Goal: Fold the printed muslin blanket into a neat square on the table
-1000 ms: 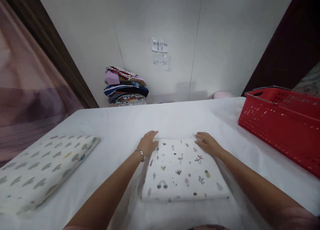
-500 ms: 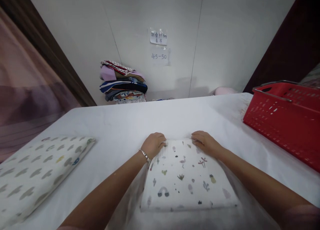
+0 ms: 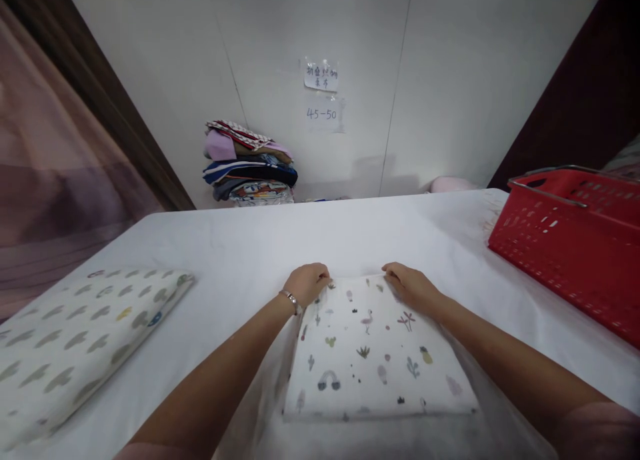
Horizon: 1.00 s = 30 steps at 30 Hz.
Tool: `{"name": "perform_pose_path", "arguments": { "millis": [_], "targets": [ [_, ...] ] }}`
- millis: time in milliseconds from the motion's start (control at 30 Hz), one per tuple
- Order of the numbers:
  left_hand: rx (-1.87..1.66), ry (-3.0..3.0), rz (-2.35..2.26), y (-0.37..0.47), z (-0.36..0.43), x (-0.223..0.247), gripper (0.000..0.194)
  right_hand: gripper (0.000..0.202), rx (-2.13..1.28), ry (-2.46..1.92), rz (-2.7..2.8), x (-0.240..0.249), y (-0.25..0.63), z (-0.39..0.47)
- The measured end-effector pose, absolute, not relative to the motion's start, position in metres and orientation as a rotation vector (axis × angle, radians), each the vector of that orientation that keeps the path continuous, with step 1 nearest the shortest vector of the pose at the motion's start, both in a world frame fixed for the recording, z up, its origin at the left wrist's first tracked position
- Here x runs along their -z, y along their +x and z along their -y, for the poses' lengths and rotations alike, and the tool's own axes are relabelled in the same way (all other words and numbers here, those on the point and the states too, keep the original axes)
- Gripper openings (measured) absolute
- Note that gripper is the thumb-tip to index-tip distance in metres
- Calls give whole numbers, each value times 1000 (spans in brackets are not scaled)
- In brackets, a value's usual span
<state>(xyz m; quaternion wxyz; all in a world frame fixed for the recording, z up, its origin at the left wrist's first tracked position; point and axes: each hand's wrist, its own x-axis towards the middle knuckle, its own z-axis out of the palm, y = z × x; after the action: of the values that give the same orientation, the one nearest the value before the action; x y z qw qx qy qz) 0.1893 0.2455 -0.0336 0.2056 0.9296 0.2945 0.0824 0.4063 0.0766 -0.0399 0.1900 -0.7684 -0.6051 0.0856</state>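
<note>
A folded white cloth (image 3: 370, 347) printed with a flamingo, cacti, a pineapple and a rainbow lies flat in front of me on the white-covered table. At its far left corner my left hand (image 3: 309, 283), with a bracelet at the wrist, has its fingers closed on the edge. My right hand (image 3: 407, 285) pinches the far right corner in the same way. Farther left rests a second folded cloth (image 3: 75, 340), cream with grey cloud shapes, which neither hand touches.
On the right of the table (image 3: 240, 240) stands a red perforated plastic basket (image 3: 570, 247) with a metal handle. Behind the far edge rises a stack of folded fabrics (image 3: 250, 163) against the wall. A curtain (image 3: 75, 133) hangs at the left.
The view has shifted very slightly. Both hands stay at the far corners of the printed cloth, their fingertips drawn a little tighter on its edge.
</note>
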Motion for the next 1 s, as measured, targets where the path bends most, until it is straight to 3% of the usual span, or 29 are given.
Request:
{"name": "perform_pose_path", "arguments": {
  "millis": [333,667,867,1000],
  "targets": [
    [-225,2567,-929,197,-251,45,17,20,-169,-2339,1735,51,407,-89],
    [-355,2353,-801,194,-263,58,15,38,57,-2184,1938,49,391,-82],
    [-310,2033,-864,197,-266,62,20,61,-209,-1872,2240,52,346,-81],
    [-286,2065,-961,189,-274,52,18,62,-202,-1899,2259,62,343,-94]
  ]
}}
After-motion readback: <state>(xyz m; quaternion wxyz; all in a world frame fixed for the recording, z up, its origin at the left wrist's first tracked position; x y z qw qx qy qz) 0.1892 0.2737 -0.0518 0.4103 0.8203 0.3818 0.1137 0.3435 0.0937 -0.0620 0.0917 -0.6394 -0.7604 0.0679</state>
